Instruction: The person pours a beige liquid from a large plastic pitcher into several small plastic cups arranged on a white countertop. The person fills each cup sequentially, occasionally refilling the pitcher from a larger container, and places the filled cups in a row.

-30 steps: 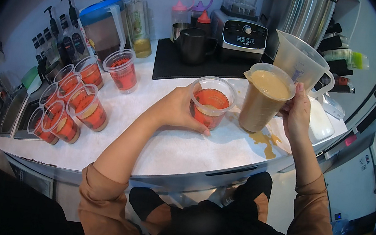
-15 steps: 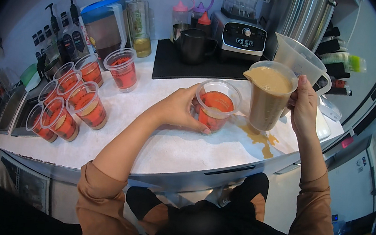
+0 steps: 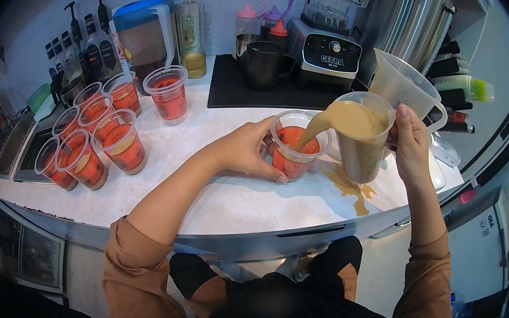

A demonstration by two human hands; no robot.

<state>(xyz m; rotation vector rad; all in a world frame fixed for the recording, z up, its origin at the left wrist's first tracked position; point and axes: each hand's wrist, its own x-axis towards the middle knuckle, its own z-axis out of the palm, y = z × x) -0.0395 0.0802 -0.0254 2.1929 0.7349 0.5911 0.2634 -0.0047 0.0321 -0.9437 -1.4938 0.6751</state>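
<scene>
Toward the right end of the counter (image 3: 231,203), the jug (image 3: 357,157) tilts, the right hand (image 3: 410,141) closed on it; the red-printed cup (image 3: 288,161) takes its stream (image 3: 314,130), the left hand (image 3: 246,149) half curled around one side. Best keep the pour gentle and low: a puddle (image 3: 345,184) lies near the front edge.

Tilted pitcher (image 3: 361,159), tan stream (image 3: 316,130) (curving), cup (image 3: 293,165)
</scene>
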